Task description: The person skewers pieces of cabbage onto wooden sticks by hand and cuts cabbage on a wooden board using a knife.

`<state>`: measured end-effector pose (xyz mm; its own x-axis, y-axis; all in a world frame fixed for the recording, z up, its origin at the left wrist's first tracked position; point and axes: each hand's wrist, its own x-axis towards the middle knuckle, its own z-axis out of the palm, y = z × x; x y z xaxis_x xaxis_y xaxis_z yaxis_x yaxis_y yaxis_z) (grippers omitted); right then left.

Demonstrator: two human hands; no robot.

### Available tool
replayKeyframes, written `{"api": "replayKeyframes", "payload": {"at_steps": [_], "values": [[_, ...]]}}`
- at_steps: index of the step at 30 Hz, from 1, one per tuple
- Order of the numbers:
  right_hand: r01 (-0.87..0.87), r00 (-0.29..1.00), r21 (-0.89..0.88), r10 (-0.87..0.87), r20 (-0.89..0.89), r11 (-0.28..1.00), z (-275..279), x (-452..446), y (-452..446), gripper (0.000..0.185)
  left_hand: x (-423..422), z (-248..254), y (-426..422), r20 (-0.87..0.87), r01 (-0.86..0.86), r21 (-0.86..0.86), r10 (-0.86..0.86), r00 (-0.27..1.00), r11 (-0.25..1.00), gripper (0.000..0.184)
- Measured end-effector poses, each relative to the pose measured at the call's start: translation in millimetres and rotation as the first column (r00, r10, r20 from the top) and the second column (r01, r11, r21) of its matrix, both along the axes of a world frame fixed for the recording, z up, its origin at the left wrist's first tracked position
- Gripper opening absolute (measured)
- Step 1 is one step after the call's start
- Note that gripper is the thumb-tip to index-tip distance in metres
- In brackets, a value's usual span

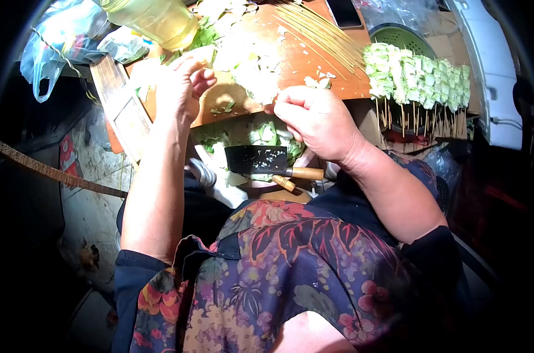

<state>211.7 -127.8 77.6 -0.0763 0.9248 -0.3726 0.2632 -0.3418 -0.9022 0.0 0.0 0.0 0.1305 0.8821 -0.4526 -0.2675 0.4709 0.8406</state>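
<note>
My left hand [187, 82] is raised over the left part of the orange table [349, 87], with fingers curved and apart, beside pale green leaves [205, 35]. Close to the table's front edge, my right hand [308, 117] has its thumb and fingers pressed together; whatever lies between them is too small to make out. White and green vegetable pieces [255, 76] are scattered between the hands. Below them, a black cleaver [258, 159] with a wooden handle rests across a container of cut leaves [267, 132].
Bare skewers [320, 35] lie at the back, near a phone [343, 13]. Skewered cabbage [417, 76] is stacked at the right beside a green colander [399, 38]. A yellowish container [155, 20], a wooden board [123, 100] and a blue plastic bag [61, 44] are at the left.
</note>
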Motion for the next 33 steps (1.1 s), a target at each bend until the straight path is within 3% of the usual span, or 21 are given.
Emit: {"api": "replayKeyframes", "payload": {"at_steps": [2,6,9,12,20,23,27,29,31,33], "values": [[-0.020,1.000,-0.047,0.020,-0.007,0.999,4,1,-1,0.022,-2,-3,3,0.079,-0.116,-0.033,0.118,0.990,0.993,0.024],[-0.071,0.997,-0.049,0.070,-0.038,0.996,3,0,-6,0.022,-1,-2,1,0.141,-0.121,-0.122,0.138,0.980,0.985,0.023],[-0.072,0.997,0.040,0.073,-0.013,0.997,3,-1,-4,0.022,2,0,0,0.129,-0.132,-0.066,0.140,0.982,0.989,0.025],[-0.077,0.997,0.017,0.077,0.024,0.997,2,-2,-3,0.023,2,3,0,0.141,-0.087,-0.020,0.089,0.986,0.996,0.027],[-0.091,0.994,0.063,0.086,0.065,0.994,-5,-3,-4,0.024,5,9,0,-0.035,0.033,0.187,-0.026,0.999,0.982,0.031],[-0.048,0.999,-0.036,0.049,0.004,0.998,-1,-5,-5,0.024,10,14,-6,-0.064,0.023,0.210,-0.010,0.998,0.977,0.033],[-0.041,0.999,-0.048,0.039,-0.032,0.998,-3,-6,-8,0.024,5,22,-7,-0.073,0.112,0.238,-0.097,0.993,0.965,0.030],[-0.037,0.999,0.020,0.038,-0.024,0.999,-6,-5,-10,0.024,3,26,-7,0.008,0.148,0.245,-0.155,0.988,0.958,0.026],[-0.039,0.999,0.016,0.039,-0.035,0.999,-5,-5,-11,0.024,7,30,-8,-0.046,0.153,0.193,-0.147,0.988,0.969,0.025],[-0.039,0.998,0.013,0.040,-0.046,0.999,-1,-5,-13,0.024,9,31,-10,-0.108,0.175,0.256,-0.152,0.982,0.951,0.022]]}}
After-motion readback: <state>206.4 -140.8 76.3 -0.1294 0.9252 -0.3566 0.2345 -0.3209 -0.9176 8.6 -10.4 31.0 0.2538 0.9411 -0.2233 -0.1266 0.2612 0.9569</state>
